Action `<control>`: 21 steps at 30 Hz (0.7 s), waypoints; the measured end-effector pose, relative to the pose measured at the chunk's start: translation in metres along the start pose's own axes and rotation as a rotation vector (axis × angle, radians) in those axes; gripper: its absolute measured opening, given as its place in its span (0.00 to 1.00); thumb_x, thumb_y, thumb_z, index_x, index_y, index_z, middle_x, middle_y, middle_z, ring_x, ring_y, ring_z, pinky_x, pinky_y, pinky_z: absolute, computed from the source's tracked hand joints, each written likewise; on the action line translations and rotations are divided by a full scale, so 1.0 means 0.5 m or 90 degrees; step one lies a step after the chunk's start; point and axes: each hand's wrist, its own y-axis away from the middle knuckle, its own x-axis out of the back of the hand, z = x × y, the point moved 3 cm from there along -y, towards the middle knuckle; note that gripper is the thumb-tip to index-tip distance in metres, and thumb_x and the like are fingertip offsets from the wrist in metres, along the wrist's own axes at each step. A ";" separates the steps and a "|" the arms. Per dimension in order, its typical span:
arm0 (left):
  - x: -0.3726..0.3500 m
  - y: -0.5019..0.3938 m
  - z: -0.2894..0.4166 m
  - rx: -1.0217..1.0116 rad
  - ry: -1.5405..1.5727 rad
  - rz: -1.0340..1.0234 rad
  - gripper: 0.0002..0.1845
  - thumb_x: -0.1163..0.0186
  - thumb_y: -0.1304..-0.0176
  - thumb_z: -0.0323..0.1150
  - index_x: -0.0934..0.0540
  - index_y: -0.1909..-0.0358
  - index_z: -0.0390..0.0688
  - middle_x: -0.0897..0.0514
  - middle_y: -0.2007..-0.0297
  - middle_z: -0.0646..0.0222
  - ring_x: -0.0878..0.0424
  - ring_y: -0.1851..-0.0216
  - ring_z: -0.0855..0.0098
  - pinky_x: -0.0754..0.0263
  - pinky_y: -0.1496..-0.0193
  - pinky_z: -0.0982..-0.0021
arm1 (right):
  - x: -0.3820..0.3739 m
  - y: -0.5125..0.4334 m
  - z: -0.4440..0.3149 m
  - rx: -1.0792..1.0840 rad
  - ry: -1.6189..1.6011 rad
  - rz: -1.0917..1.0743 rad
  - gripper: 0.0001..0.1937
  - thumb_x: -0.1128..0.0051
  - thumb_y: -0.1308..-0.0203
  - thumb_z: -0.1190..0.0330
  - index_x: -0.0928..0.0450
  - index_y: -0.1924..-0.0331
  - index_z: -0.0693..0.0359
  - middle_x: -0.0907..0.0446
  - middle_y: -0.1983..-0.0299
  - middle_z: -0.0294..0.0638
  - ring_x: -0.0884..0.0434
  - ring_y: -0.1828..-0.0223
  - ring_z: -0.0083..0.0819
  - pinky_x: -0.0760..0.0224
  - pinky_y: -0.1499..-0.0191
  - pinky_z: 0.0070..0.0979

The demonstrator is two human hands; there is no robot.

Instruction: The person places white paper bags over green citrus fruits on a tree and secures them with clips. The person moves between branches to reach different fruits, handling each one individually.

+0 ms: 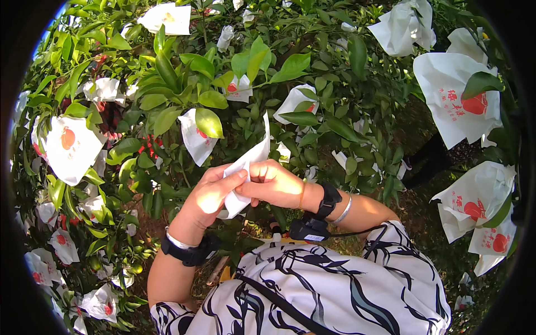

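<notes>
A white paper fruit bag (pixel 253 157) is pinched between my two hands in front of my chest. My left hand (pixel 215 190) grips its lower left part, thumb pressed on the paper. My right hand (pixel 272 182) holds its right side, fingers curled in close to the left thumb. The bag looks folded or creased, with one corner pointing up. Whether anything is inside it cannot be seen. Just beyond my hands, another white bag with a red print (pixel 198 136) hangs among leaves.
Leafy fruit-tree branches (pixel 180 79) surround me on the far side and left. Many white bags hang there, including a bright one (pixel 73 148) at left and a large printed one (pixel 456 96) at right. Small green fruit (pixel 136 268) shows at lower left. A cabled black device (pixel 310 229) hangs below my right wrist.
</notes>
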 end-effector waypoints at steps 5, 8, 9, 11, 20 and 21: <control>0.036 -0.076 0.043 -0.074 -0.220 0.178 0.11 0.56 0.36 0.26 0.23 0.62 0.34 0.21 0.70 0.75 0.27 0.71 0.83 0.32 0.67 0.79 | 0.116 -0.022 -0.029 -0.011 0.025 -0.009 0.07 0.50 0.39 0.71 0.23 0.64 0.64 0.24 0.73 0.30 0.28 0.77 0.16 0.33 0.73 0.15; 0.077 -0.134 0.050 -0.156 -0.394 0.332 0.10 0.55 0.35 0.26 0.24 0.63 0.33 0.21 0.71 0.72 0.28 0.72 0.81 0.33 0.65 0.78 | 0.183 -0.036 -0.046 -0.029 0.226 0.005 0.09 0.49 0.43 0.67 0.23 0.70 0.66 0.26 0.82 0.34 0.29 0.81 0.20 0.35 0.76 0.21; 0.083 -0.154 0.047 -0.211 -0.478 0.357 0.10 0.56 0.35 0.26 0.24 0.63 0.33 0.21 0.72 0.70 0.28 0.72 0.79 0.33 0.65 0.77 | 0.206 -0.042 -0.051 -0.030 0.332 -0.005 0.10 0.48 0.44 0.66 0.23 0.72 0.66 0.27 0.84 0.36 0.29 0.82 0.21 0.35 0.76 0.23; 0.095 -0.192 0.029 -0.279 -0.617 0.426 0.10 0.56 0.35 0.26 0.25 0.65 0.33 0.22 0.74 0.66 0.28 0.73 0.74 0.32 0.65 0.75 | 0.238 -0.053 -0.061 -0.089 0.568 -0.051 0.12 0.52 0.50 0.63 0.22 0.76 0.62 0.22 0.79 0.44 0.24 0.77 0.47 0.32 0.71 0.37; 0.223 -0.308 -0.025 -0.229 -1.174 0.555 0.05 0.50 0.46 0.24 0.25 0.67 0.37 0.23 0.79 0.53 0.24 0.75 0.50 0.31 0.75 0.59 | 0.504 -0.203 -0.205 -0.032 0.356 0.090 0.12 0.54 0.39 0.66 0.24 0.67 0.68 0.23 0.78 0.36 0.23 0.79 0.21 0.29 0.76 0.19; 0.229 -0.318 -0.033 -0.306 -1.195 0.511 0.07 0.47 0.49 0.23 0.24 0.68 0.38 0.23 0.79 0.56 0.23 0.76 0.53 0.30 0.75 0.61 | 0.534 -0.247 -0.185 -0.069 0.381 0.117 0.12 0.55 0.39 0.67 0.24 0.65 0.69 0.23 0.75 0.38 0.22 0.76 0.22 0.27 0.74 0.20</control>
